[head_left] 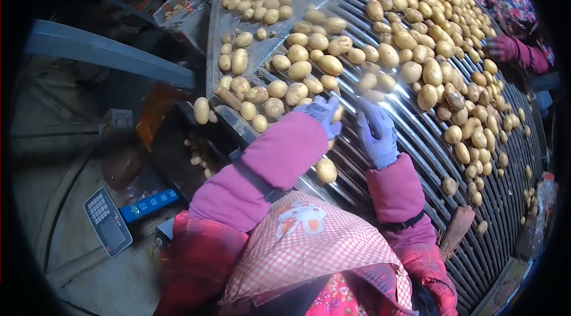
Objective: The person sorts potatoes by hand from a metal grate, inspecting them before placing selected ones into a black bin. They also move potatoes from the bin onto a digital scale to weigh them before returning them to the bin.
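My left hand (323, 115), in a lavender glove, is at the near edge of a group of potatoes (299, 70). Its fingers curve around a potato (338, 112) that shows between fingertips and thumb; part of the grip is hidden. To its right, my right hand (379, 136), gloved alike, hovers over the metal roller bars (416, 137) with fingers stretched and nothing in them. Blurred potatoes (375, 82) lie just beyond its fingertips. A single potato (326, 170) rests on the bars below my left hand.
A large heap of potatoes (431, 72) spreads over the rollers to the right. Another person's gloved hand (504, 48) is at the far right. Left are a metal side tray (217, 48), a dark chute (178, 137) and a scale (108, 221). A wood piece (458, 231) lies near my right sleeve.
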Available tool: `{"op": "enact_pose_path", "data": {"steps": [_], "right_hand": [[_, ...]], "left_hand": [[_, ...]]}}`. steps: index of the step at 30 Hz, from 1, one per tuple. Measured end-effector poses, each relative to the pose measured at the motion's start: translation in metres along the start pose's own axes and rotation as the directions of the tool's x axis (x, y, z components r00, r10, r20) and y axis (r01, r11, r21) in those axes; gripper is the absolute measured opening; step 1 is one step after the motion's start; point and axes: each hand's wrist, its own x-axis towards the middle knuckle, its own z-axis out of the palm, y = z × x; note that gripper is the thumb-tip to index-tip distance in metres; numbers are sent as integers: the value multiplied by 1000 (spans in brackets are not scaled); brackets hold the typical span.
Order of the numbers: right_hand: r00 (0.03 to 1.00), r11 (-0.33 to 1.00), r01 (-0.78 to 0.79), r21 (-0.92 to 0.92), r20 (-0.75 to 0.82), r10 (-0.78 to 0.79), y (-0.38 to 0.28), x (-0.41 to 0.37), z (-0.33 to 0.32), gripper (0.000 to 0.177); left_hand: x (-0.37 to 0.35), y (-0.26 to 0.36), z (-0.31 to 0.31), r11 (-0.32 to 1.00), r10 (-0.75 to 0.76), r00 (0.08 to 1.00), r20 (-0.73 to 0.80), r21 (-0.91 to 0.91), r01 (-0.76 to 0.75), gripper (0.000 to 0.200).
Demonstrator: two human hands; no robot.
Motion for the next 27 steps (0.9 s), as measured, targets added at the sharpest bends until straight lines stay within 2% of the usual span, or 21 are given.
{"op": "enact_pose_path", "data": {"steps": [1, 4, 5, 6, 7, 8, 9, 10, 12, 13, 14, 15, 16, 18, 19, 20, 22, 23, 24, 26, 27], "right_hand": [[1000, 1000, -4, 23, -6, 4, 5, -4, 4, 32], [996, 982, -90, 168, -2, 92, 12, -19, 7, 31], [973, 925, -230, 302, 36, 230, 14, -23, 6, 32], [921, 827, -386, 409, 120, 370, 15, -24, 2, 31], [932, 824, -352, 444, 83, 354, 12, -19, -5, 31], [940, 820, -317, 477, 46, 337, 11, -14, -10, 30], [978, 918, -186, 350, -25, 208, 22, -7, -11, 29], [982, 933, -174, 316, -12, 187, 19, 6, -13, 29], [987, 986, -143, 81, 82, 137, 2, 40, -12, 32], [999, 1000, -13, -18, 47, 14, 4, 59, 3, 35], [993, 986, 114, -121, 23, -113, 7, 76, 23, 38], [989, 958, 138, -250, 87, -119, 6, 89, 41, 41], [981, 911, 169, -376, 154, -119, 9, 99, 55, 44], [982, 893, 164, -418, 154, -108, 22, 109, 80, 46], [986, 881, 142, -451, 148, -84, 28, 113, 89, 48], [990, 920, 71, -384, 138, -19, 30, 117, 89, 44], [993, 993, -95, -64, 58, 99, 23, 118, 77, 47], [930, 872, -365, 326, 176, 323, 8, 114, 64, 48], [876, 651, -481, 588, 353, 329, 15, 116, 61, 45], [897, 709, -391, 586, 414, 153, 20, 103, 66, 45], [878, 666, -439, 603, 447, 174, -23, 98, 60, 42]], "left_hand": [[9, 4, 4, 974, -213, 948, 237, -26, 226, 56], [21, 14, 4, 973, -230, 944, 236, 56, 223, 54], [17, 12, 0, 986, -157, 974, 161, -30, 164, 53], [11, 6, 1, 987, -154, 975, 159, -28, 160, 53], [4, -2, 6, 786, -208, 936, 284, -521, 333, 55], [-4, -10, 7, 332, -181, 891, 417, -827, 454, 56], [-15, -15, -11, -74, -74, 863, 500, -865, 496, 55], [-28, -34, -7, -440, 113, 924, 365, -815, 376, 52], [-53, -35, -14, -521, -126, 938, 324, -826, 216, 52], [-59, -35, -16, -522, -130, 940, 315, -828, 206, 52], [-65, -35, -18, -615, -193, 919, 342, -772, 158, 50], [-67, -36, -19, -700, -245, 894, 374, -707, 104, 49], [-67, -39, -15, -704, -243, 899, 363, -704, 94, 49], [-68, -47, -8, -870, -174, 899, 401, -491, 50, 39], [-67, -46, -10, -888, -248, 819, 518, -460, 22, 32], [-69, -44, -11, -891, -256, 821, 510, -454, 4, 32], [-74, -42, -9, -785, -360, 796, 487, -619, 24, 31], [-74, -44, -5, -784, -329, 820, 469, -619, 39, 36], [-74, -47, -4, -793, -318, 824, 469, -608, 40, 36], [-71, -56, -7, -801, -72, 928, 366, -575, 165, 42], [-72, -58, -6, -760, -66, 941, 333, -628, 169, 49]]}}
